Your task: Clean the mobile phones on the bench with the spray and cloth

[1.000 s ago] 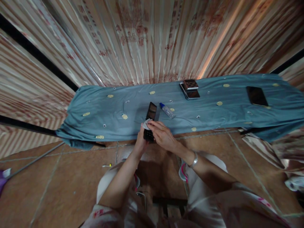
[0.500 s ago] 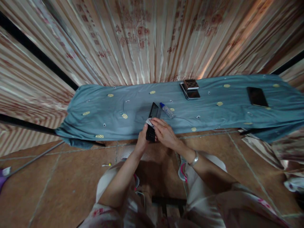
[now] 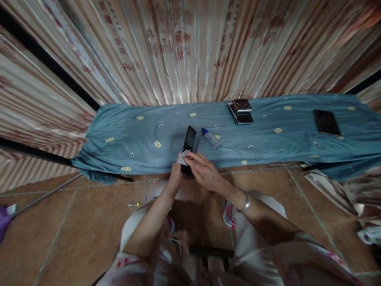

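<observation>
In the head view my left hand (image 3: 176,173) is closed round the lower part of a black flip phone (image 3: 190,137), which stands unfolded and tilted over the near edge of the table. My right hand (image 3: 205,170) pinches a small white wipe (image 3: 184,157) and presses it on the phone around its middle. The wipe and my fingers hide most of the keypad half. Just right of the phone lies a clear bottle with a blue cap (image 3: 210,137).
A blue-green cloth (image 3: 143,135) covers the long narrow table. Farther right lie a stack of phones (image 3: 243,118) with a brown checkered item (image 3: 241,105) on top, and a dark flat device (image 3: 326,122). A striped curtain (image 3: 190,47) hangs behind. Below is a tiled floor (image 3: 98,222).
The wipe has slid down and left over the keypad, which showed before. The phone has turned a little more upright, and my right hand has moved slightly lower.
</observation>
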Demonstrator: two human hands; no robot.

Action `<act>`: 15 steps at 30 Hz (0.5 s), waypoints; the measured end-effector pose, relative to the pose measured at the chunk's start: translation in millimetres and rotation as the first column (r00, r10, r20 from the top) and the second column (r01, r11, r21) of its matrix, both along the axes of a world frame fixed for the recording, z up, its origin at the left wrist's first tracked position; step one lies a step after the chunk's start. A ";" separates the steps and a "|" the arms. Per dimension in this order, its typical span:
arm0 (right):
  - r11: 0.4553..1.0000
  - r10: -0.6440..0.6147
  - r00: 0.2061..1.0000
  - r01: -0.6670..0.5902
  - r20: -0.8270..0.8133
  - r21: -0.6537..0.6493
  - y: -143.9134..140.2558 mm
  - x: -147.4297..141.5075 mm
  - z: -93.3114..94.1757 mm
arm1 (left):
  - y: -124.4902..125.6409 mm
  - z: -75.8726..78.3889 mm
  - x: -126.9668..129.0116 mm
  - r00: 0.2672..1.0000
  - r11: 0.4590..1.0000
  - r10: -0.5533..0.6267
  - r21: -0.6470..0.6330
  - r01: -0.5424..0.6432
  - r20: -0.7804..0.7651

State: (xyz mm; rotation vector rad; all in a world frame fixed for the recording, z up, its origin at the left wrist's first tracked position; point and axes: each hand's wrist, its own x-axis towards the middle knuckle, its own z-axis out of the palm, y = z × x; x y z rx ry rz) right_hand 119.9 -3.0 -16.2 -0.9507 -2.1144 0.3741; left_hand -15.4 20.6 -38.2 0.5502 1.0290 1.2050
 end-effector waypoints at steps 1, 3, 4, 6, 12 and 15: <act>1.000 0.014 1.000 -0.014 -0.001 0.006 -2.0 -1.6 0.6 | 1.1 0.3 -0.4 0.999 0.999 0.030 -0.028 -0.030 0.030; 0.999 0.035 0.999 -0.035 0.005 0.026 -5.6 -4.1 1.5 | 2.3 2.4 -2.1 0.997 0.995 0.062 -0.083 -0.058 0.050; 0.998 0.042 0.999 -0.042 0.010 0.040 -7.0 -4.9 1.7 | 2.4 4.2 -3.3 0.996 0.993 0.064 -0.102 -0.058 0.058; 0.996 0.050 0.999 -0.052 0.019 0.067 -9.1 -5.5 1.1 | 2.2 8.9 -6.1 0.996 0.992 0.052 -0.116 -0.043 0.075; 0.992 0.039 0.999 -0.043 0.037 0.120 -8.5 -3.1 -5.2 | 4.1 22.3 -8.1 0.987 0.988 0.101 -0.129 -0.085 0.123; 0.994 0.015 0.999 -0.020 0.046 0.110 -5.6 -1.2 -7.3 | 5.8 23.2 -5.2 0.983 0.985 0.127 -0.132 -0.110 0.131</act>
